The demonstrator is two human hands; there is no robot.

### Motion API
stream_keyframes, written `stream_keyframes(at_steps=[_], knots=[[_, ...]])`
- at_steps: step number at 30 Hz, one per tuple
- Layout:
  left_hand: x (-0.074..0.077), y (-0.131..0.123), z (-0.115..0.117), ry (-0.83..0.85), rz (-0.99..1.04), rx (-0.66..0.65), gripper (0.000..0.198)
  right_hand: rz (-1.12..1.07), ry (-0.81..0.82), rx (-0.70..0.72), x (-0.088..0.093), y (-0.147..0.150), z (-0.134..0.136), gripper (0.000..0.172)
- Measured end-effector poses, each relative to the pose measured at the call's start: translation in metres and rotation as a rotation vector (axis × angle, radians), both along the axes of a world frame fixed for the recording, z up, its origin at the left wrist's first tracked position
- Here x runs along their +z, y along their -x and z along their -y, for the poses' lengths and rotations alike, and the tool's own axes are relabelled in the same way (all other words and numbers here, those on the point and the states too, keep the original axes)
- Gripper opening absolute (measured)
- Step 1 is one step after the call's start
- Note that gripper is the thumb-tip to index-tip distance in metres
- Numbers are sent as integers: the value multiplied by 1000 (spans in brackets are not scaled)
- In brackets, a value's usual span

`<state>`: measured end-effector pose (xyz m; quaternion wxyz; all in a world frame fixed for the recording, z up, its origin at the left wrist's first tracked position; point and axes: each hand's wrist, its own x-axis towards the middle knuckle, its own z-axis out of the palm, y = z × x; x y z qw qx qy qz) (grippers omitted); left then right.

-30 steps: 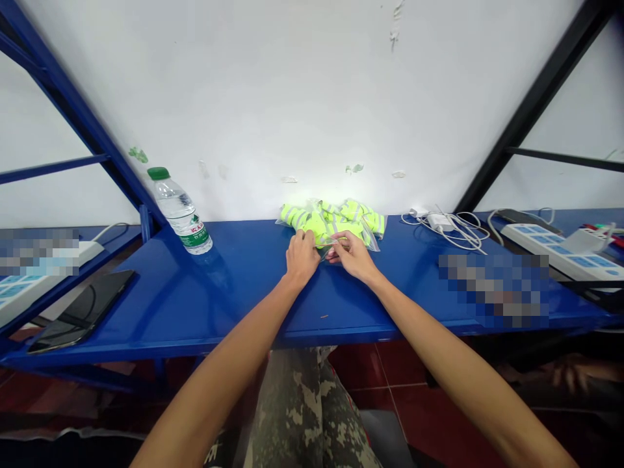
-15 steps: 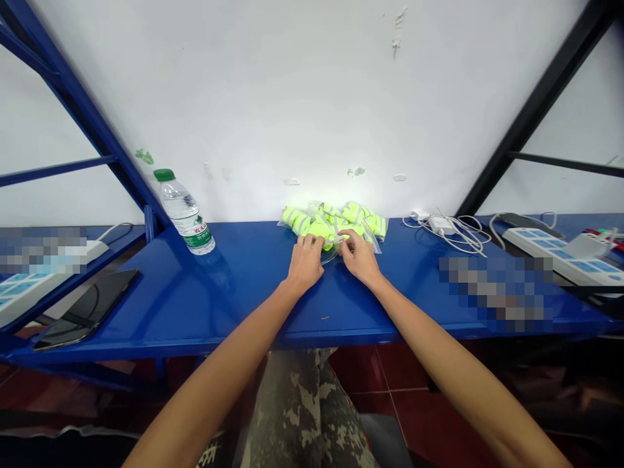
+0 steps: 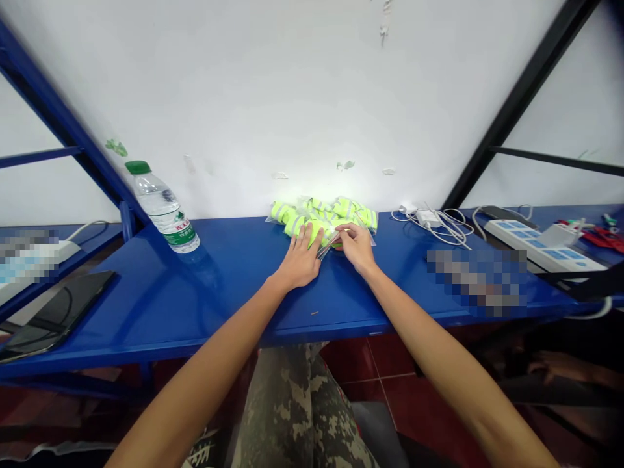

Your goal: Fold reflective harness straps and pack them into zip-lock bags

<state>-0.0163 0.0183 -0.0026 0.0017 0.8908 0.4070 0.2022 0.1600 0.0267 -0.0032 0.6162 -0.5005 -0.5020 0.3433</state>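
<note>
Fluorescent yellow fabric bundles with silver-grey stripes (image 3: 346, 208) lie in clear plastic bags against the wall, at the back of the blue table. My left hand (image 3: 301, 259) rests flat on the nearest bagged bundle (image 3: 312, 229), fingers stretched forward over it. Beside it, my right hand (image 3: 357, 247) has its thumb and fingers pinched together at the edge of a clear plastic bag (image 3: 327, 244). The shiny plastic spans the gap between both hands. My fingertips partly hide that edge.
A water bottle with a green cap (image 3: 166, 214) stands at the back left. White cables with a charger (image 3: 431, 220) lie to the right, near a power strip (image 3: 541, 244). A dark tablet-like device (image 3: 58, 312) lies far left. Blue table (image 3: 234, 305) has a front edge before my legs.
The view has shifted slightly right. My left hand has flattened and spread over the bundle, and more of the clear bag's edge shows between my hands. My right hand still pinches.
</note>
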Motion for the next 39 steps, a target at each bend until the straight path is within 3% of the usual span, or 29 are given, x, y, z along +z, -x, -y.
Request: stream_keyframes(at_steps=[5,10,13,16,21,24,28,32,39], knots=[[1,-8,11,27,-17,28,78,-183,95,13,6,-1,1,19],[14,-14,16,-102,11,101,59,-157,75,30,9,-2,3,18],[28,-19,2,-234,52,107,53,-80,32,17,9,-1,3,20],[36,-27,-23,-255,12,34,50,-41,25,21,8,-1,3,25],[31,-34,-47,-168,-43,37,48,-32,25,24,4,-4,-2,34],[32,-31,-43,-247,-53,72,48,-36,12,50,3,-4,-4,34],[46,-26,-30,-312,-88,122,42,-30,-25,114,4,-1,-2,32],[56,-22,-21,-235,-126,167,39,-30,-37,172,6,0,1,37],[48,-15,-25,-92,-96,216,49,-98,42,189,7,0,5,59]])
